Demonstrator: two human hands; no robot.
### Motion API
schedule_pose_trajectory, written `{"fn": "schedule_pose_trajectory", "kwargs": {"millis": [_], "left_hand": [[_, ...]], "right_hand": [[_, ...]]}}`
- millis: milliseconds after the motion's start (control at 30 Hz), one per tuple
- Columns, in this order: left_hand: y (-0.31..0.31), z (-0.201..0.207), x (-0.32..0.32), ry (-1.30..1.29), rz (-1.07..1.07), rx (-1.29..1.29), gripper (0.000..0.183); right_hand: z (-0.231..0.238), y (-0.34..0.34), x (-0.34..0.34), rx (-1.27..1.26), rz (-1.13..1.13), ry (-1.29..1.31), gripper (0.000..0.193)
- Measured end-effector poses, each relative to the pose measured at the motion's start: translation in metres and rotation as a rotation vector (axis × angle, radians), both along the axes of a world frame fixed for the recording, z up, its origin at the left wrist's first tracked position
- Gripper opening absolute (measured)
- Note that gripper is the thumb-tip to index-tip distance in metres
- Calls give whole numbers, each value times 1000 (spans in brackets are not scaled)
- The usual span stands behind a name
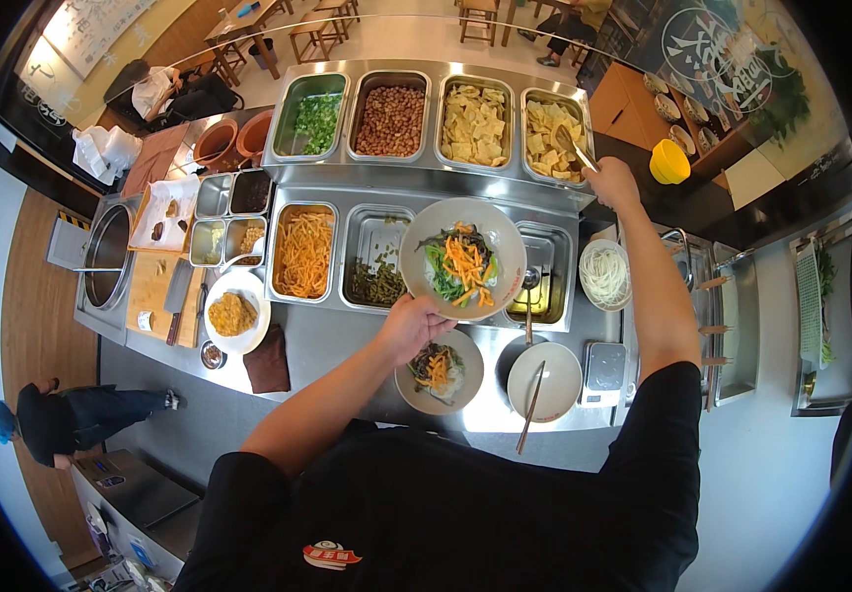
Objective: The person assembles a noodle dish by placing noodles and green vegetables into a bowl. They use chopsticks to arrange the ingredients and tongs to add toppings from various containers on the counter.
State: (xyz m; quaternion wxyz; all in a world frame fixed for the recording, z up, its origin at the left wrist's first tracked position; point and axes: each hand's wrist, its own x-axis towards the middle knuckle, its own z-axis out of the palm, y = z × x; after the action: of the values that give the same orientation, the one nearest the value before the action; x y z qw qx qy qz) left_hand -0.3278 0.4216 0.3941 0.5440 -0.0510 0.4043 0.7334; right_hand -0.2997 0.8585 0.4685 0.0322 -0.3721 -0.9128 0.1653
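In my left hand (416, 328) is the rim of a wide pale bowl (416, 271), held up over the lower row of pans. It holds green leaves, dark shreds, something white and orange strips (468, 261) on top. My right hand (611, 185) reaches to the far right and is closed round the handle of a metal serving spoon (572, 146). The spoon's head lies among yellowish crisp squares (545, 126) in the rightmost upper pan. Below the held bowl, a second filled bowl (453, 367) stands on the counter.
Upper pans also hold chopped scallions (317, 120), peanuts (393, 120) and more crisp squares (473, 123). Orange strips (304, 252) and green pieces (374, 281) fill lower pans. A bowl with chopsticks (544, 383), a scale (603, 370) and white noodles (604, 274) stand right. Another person (80, 419) is at left.
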Motion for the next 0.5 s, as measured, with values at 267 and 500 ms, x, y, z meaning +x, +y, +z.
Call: {"fn": "schedule_pose_trajectory", "kwargs": {"millis": [267, 500], "left_hand": [[14, 0, -12, 48, -21, 26, 35], [11, -2, -24, 84, -74, 76, 34]], "right_hand": [[30, -24, 21, -286, -64, 284, 33], [75, -112, 56, -453, 7, 400, 33]]}}
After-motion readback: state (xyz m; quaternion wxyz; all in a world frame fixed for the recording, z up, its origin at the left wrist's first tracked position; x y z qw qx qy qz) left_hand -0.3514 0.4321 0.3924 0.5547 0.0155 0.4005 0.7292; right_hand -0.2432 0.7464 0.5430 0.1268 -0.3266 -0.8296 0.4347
